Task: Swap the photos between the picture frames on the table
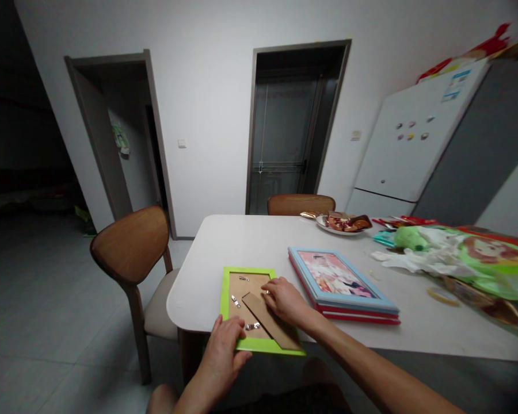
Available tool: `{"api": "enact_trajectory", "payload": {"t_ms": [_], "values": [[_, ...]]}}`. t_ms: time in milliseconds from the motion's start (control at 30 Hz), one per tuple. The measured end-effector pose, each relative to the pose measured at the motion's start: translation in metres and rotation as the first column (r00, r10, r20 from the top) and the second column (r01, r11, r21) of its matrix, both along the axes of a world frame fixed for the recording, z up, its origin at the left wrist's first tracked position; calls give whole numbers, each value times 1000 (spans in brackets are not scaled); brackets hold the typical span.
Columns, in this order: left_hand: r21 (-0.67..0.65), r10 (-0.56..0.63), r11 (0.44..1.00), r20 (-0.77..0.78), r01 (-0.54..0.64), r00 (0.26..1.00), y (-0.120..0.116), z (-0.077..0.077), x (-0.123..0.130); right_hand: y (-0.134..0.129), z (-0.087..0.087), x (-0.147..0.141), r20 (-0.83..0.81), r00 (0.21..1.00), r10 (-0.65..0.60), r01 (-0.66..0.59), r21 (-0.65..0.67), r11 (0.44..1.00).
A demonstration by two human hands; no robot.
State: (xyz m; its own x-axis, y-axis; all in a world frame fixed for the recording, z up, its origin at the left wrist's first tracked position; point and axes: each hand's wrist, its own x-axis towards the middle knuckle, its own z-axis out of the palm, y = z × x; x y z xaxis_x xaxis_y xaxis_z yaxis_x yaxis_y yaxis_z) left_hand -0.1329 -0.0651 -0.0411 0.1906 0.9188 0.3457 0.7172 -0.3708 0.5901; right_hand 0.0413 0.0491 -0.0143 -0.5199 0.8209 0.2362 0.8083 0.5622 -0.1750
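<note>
A lime-green picture frame (225, 287) lies face down at the table's near edge, its brown backing board (254, 282) showing. Small metal clips (235, 302) sit along the board, and a brown stand leg (259, 313) slants across it. My left hand (227, 351) grips the frame's near left corner, fingers on top and thumb by the lower edge. Over the backing's right side is my right hand (287, 299), fingers bent and closed together by a small shiny metal piece (267, 292). Whatever lies under its fingertips is too small to make out. Part of the stand leg is hidden beneath this hand.
Right of the frame, a light-blue picture frame (349, 299) tops a stack with red-edged ones. Beyond are a plate of food (339, 230), crumpled green and white packaging (440, 247) and a tape roll (442, 296). Wooden chairs (132, 247) stand around the white table (242, 236).
</note>
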Motion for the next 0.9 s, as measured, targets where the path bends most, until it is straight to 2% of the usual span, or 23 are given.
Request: {"api": "enact_trajectory", "payload": {"t_ms": [133, 267, 333, 433, 500, 600, 700, 800, 900], "values": [[26, 11, 1000, -17, -11, 1000, 1, -3, 2, -21, -3, -8, -40, 999, 24, -27, -75, 997], [10, 20, 1000, -21, -20, 1000, 1, -6, 4, -25, -5, -16, -127, 992, -1, -16, -130, 991], [-7, 29, 1000, 21, -29, 999, 1, -5, 3, -22, -1, -17, -149, 989, -24, 3, -141, 990], [-38, 59, 998, 183, -53, 981, 5, -2, 2, -19, 13, -16, -138, 990, -32, 14, -129, 992], [-65, 106, 994, 341, -88, 934, 11, 1, 2, -19, 25, -17, -148, 989, -27, 12, -103, 995], [-109, 170, 985, 598, -130, 783, 26, 9, 1, -25, 45, -23, -196, 981, -7, -5, -61, 998], [-145, 191, 982, 716, -125, 672, 38, 17, -8, -32, 57, -30, -268, 962, 53, -66, -40, 997], [-194, 236, 972, 751, -136, 616, 40, 22, -31, -32, 54, -27, -363, 930, 59, -94, -79, 992], [-239, 312, 950, 763, -202, 566, 34, 21, -65, -21, 32, -10, -333, 940, -72, 41, -99, 994]]}}
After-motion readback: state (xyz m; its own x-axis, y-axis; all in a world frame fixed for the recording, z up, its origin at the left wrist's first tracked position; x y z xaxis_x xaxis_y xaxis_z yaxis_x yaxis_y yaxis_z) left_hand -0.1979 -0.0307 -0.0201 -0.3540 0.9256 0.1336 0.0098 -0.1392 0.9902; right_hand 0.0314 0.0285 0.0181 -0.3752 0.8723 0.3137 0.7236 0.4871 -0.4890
